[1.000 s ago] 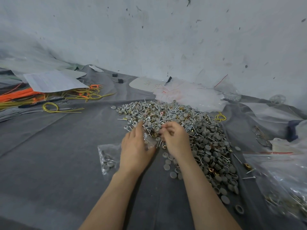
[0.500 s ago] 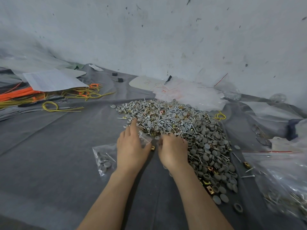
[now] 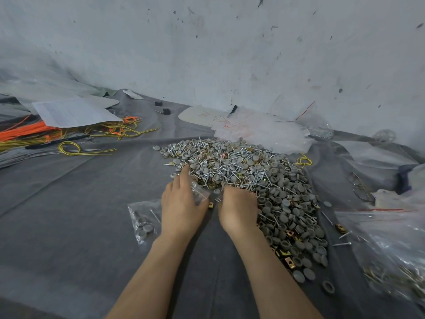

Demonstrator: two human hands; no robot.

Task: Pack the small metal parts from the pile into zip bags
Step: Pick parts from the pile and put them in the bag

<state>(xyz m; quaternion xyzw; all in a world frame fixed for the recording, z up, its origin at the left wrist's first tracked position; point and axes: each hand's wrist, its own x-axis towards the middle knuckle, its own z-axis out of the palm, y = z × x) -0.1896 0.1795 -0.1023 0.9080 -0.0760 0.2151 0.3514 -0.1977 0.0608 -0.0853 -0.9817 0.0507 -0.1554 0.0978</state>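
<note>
Now the left hand lies over the zip bag, thumb pinching its mouth just beside the pile of screws and caps. At the pile's near edge the right hand curls under, and I cannot tell what it grips.

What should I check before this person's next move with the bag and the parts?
1. Steady zip bag: ok, left hand rests on it.
2. Bag mouth open: cannot tell, plastic is crumpled by the thumb.
3. Right hand loaded: cannot tell, its fingers curl out of sight.
4. Reach to pile: ok, right hand is at its edge.
5. Room in the bag: ok, only a few grey caps inside.
</note>
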